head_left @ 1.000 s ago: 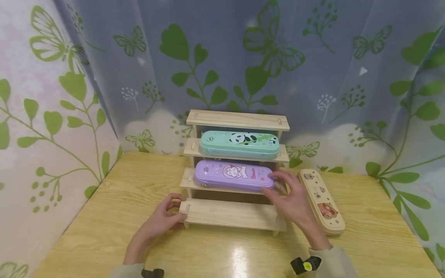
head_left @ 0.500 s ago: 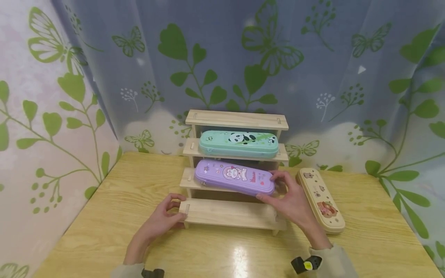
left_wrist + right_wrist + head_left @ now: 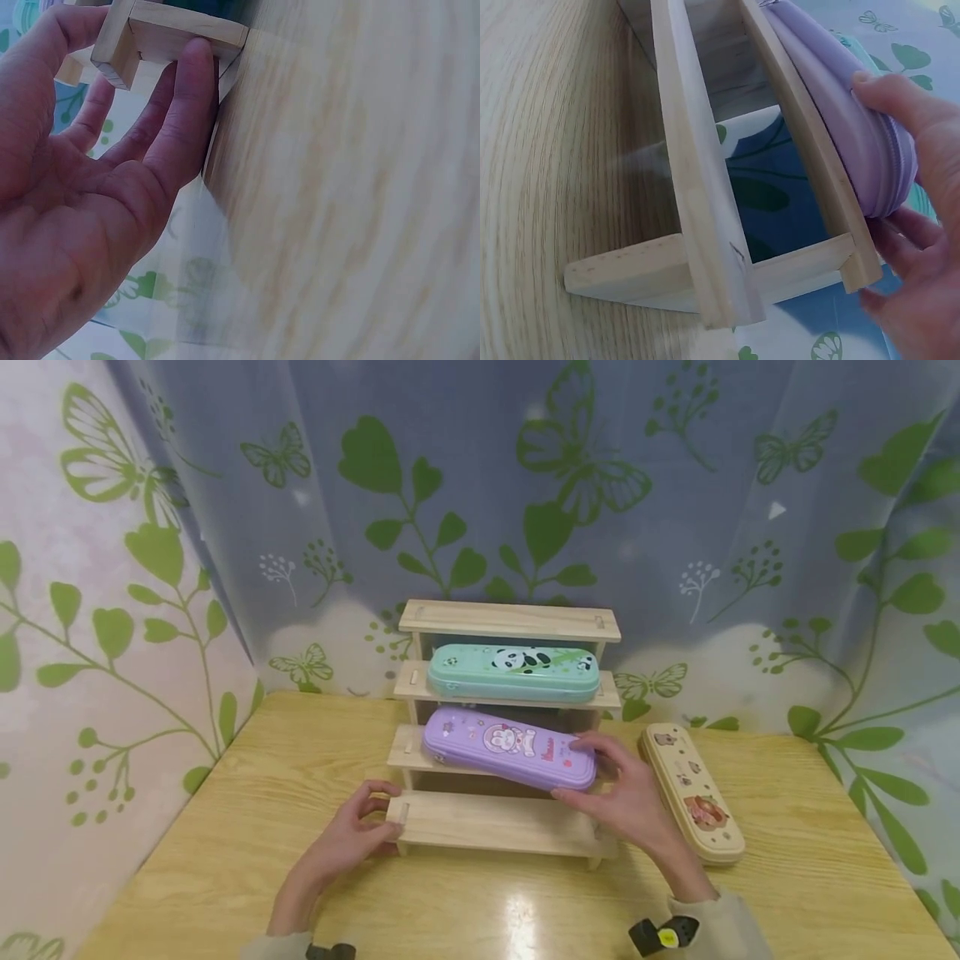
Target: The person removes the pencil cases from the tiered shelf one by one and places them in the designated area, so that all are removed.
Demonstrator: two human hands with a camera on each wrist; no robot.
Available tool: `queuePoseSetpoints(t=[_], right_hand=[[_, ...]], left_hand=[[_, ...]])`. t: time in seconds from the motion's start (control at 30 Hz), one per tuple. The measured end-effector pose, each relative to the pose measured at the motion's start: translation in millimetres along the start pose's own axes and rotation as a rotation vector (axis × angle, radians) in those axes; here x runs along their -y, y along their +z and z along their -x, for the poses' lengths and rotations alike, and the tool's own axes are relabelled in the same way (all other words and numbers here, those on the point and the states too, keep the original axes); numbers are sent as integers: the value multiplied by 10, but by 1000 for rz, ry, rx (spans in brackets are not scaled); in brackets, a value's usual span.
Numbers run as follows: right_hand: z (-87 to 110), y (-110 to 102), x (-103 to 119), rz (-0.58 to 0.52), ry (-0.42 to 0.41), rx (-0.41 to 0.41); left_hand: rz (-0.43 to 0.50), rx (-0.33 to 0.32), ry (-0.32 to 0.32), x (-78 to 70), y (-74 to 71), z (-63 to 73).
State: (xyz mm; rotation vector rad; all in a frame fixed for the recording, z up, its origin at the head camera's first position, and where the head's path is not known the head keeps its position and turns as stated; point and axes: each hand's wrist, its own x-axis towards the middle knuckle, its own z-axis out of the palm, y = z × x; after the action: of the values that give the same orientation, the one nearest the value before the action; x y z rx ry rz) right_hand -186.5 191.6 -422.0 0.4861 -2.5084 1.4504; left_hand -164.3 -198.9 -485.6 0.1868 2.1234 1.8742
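My right hand grips the right end of a purple pencil case with a bunny print. The case lies slanted on the second step from the bottom of a wooden step rack, its right end jutting forward over the step's edge. In the right wrist view, the thumb presses the case near its zip, and other fingers curl behind its end. My left hand holds the left end of the rack's lowest step; the left wrist view shows fingertips against the wood. A mint panda pencil case rests one step higher.
A cream pencil case with bear pictures lies on the wooden table, right of the rack and close beside my right forearm. Behind the rack hangs a blue curtain with green leaves and butterflies.
The purple pencil case has turned from lying straight along its step to slanted, its right end drawn toward me by my right hand. My left hand has stayed at the rack.
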Motion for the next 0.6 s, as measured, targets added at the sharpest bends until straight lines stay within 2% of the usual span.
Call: queuePoseSetpoints(t=[0.2, 0.47, 0.6], right_hand=[[90, -83, 29, 4, -6, -78], [237, -244, 29, -110, -6, -101], [308, -337, 0, -146, -24, -139]], left_hand=[[2, -2, -16, 7, 17, -8], [-1, 2, -17, -10, 4, 11], [-7, 5, -17, -16, 0, 16]])
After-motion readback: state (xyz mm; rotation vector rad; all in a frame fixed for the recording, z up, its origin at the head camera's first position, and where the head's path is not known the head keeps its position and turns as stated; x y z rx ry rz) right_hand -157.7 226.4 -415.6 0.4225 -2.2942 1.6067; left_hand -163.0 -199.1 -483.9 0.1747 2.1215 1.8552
